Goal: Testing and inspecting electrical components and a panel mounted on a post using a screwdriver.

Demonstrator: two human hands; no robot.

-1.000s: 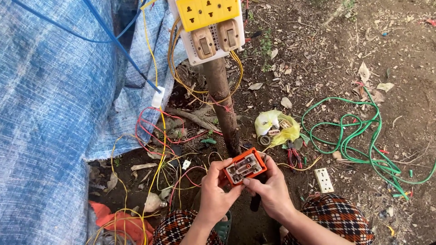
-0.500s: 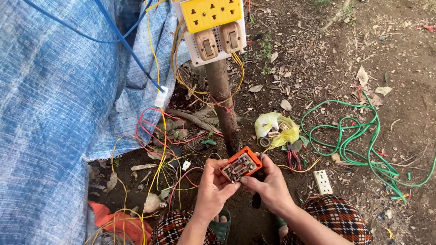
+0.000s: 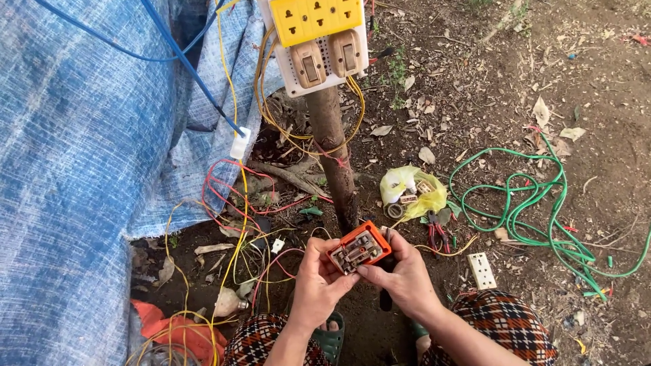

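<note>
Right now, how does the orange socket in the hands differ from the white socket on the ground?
The orange socket is held in both hands, left hand and right hand; the white socket lies untouched on the soil. The orange socket shows its open back with metal parts; the white socket shows its pin holes. Both are small and rectangular.

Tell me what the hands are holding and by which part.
Both hands hold one small orange electrical box, open face up. The left hand grips its left end; the right hand grips its right end and near edge.
</note>
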